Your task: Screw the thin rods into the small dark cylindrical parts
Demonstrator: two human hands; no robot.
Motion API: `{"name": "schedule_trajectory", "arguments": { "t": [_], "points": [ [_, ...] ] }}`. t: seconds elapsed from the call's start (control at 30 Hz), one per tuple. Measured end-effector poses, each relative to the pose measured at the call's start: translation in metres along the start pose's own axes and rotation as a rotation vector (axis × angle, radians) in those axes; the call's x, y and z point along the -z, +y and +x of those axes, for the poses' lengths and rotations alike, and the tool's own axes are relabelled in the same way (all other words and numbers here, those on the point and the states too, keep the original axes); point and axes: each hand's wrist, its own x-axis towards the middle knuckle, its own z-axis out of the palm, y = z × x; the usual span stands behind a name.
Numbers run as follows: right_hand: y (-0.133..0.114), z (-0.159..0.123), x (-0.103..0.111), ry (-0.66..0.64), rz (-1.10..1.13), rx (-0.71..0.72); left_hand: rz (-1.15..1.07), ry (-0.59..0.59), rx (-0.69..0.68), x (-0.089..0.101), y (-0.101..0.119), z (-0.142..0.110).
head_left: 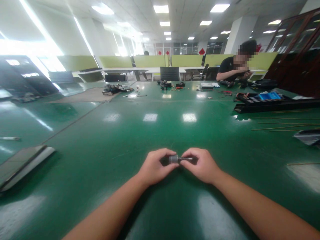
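Note:
Low in the middle of the head view, my two hands meet over the green tabletop (150, 133). Between them lies a short grey metal cylinder with a thin dark shaft (173, 159), held level; its exact kind cannot be made out. My left hand (155, 166) pinches the wide cylinder end between thumb and fingers. On the other side, my right hand (202, 165) has its thumb and fingertips closed around the narrow shaft, whose lighter tip points into the palm. The fingers partly cover both ends.
A flat panel (25, 165) lies at the left. Thin rods (287, 126) and a long black tray (275, 106) are at the right. Electronic parts (117, 88) and small black pieces (165, 85) sit along the far edge. Another person (232, 68) works at the far right.

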Motion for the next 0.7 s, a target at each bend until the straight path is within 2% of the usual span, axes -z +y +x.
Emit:
{"name": "schedule_trajectory", "arguments": {
  "t": [0.7],
  "points": [
    [0.0002,0.0007,0.0024,-0.022,0.050,-0.053,0.003,0.016,-0.012,0.0025,0.0017,0.0010]
  ]
}}
